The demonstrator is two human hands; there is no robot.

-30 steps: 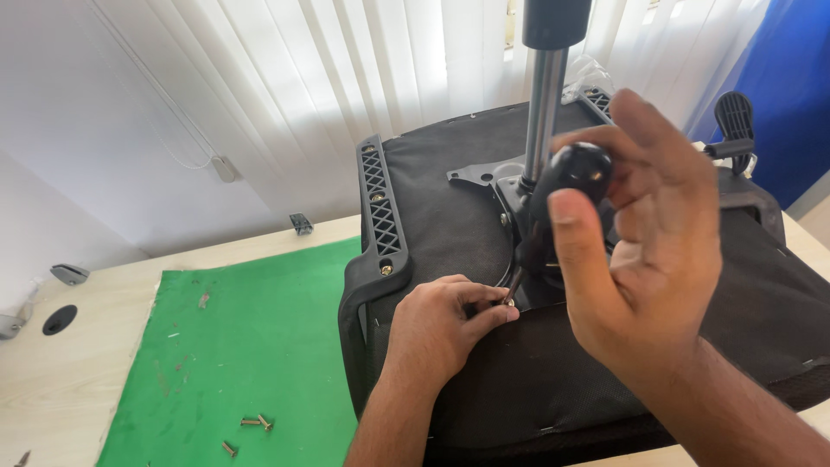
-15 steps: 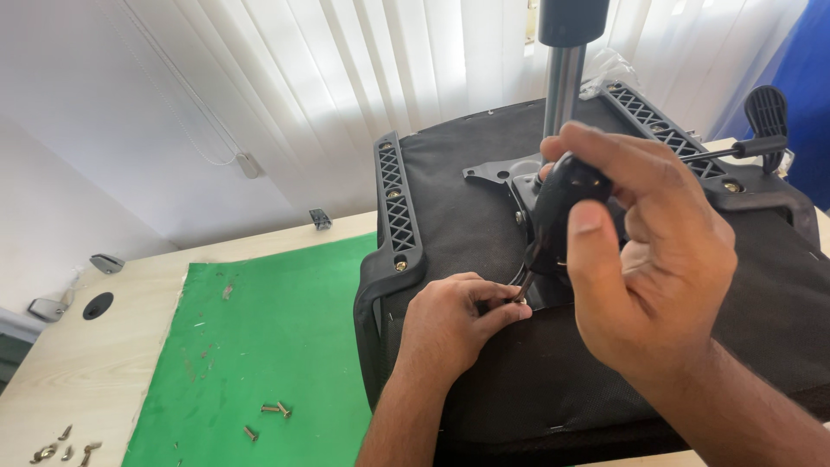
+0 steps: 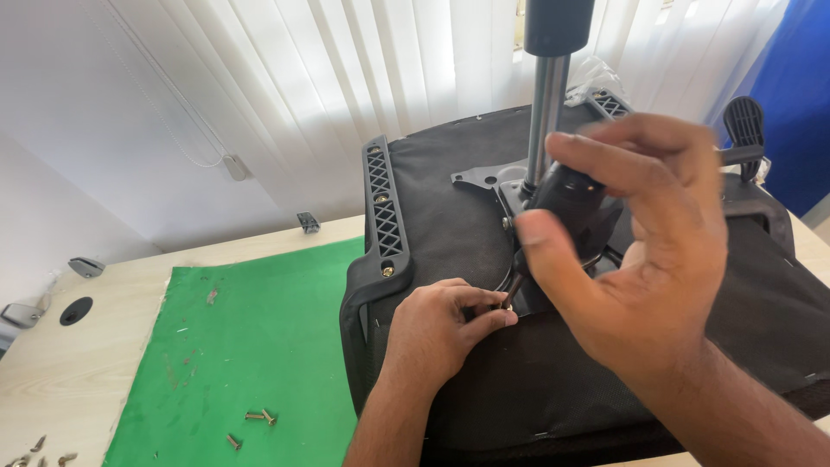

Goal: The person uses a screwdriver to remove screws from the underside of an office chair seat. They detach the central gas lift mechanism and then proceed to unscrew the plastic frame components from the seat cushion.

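Observation:
An upturned black office chair seat (image 3: 450, 216) lies on the table, its metal gas cylinder (image 3: 545, 95) pointing up. My right hand (image 3: 644, 259) grips the black handle of a screwdriver (image 3: 566, 203), whose shaft slants down to a screw (image 3: 507, 304) on the seat's underside. My left hand (image 3: 441, 329) rests on the fabric and pinches that screw at the screwdriver's tip. The metal mounting plate (image 3: 480, 177) around the cylinder is partly hidden by my right hand.
A green mat (image 3: 233, 346) covers the light wooden table (image 3: 60, 380); a few loose screws (image 3: 255, 419) lie on it, more at the bottom left corner (image 3: 35, 451). A black armrest bracket (image 3: 380, 212) runs along the seat's left edge. White vertical blinds (image 3: 346, 69) hang behind.
My right hand has shifted its fingers around the screwdriver handle, turning it. The left hand stays pinched on the screw. The view swayed slightly.

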